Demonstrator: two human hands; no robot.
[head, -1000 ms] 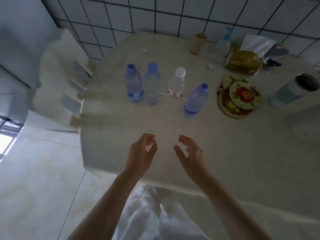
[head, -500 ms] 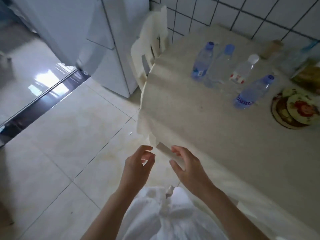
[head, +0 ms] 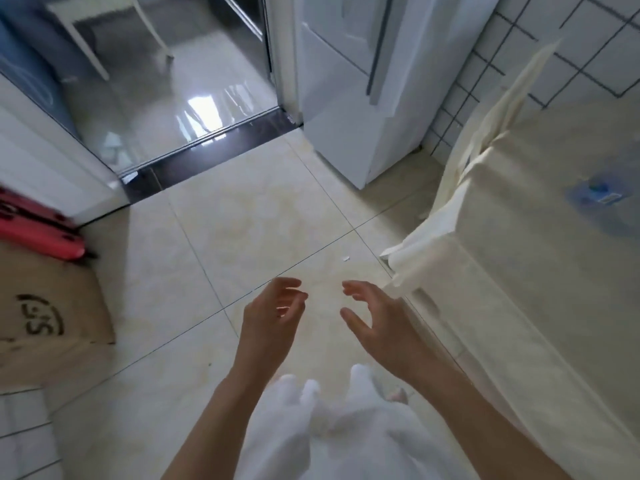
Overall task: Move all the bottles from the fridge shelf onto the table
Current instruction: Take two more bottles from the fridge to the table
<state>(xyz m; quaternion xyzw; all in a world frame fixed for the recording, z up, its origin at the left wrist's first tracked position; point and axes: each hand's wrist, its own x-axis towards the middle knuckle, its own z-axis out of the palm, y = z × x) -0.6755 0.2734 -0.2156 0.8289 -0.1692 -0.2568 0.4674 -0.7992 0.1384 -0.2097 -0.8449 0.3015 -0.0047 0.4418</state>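
One blurred blue-capped bottle stands on the cloth-covered table; white fridge beyond, doors closed

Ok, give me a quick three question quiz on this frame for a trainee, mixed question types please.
1. True or false: the left hand holds a bottle.
2. The fridge doors are: A) open B) closed.
3. Fill in: the blurred bottle stands on the ____.

Key: 1 false, both it and the right hand are empty with loosely curled fingers. 2 B. 3 table.
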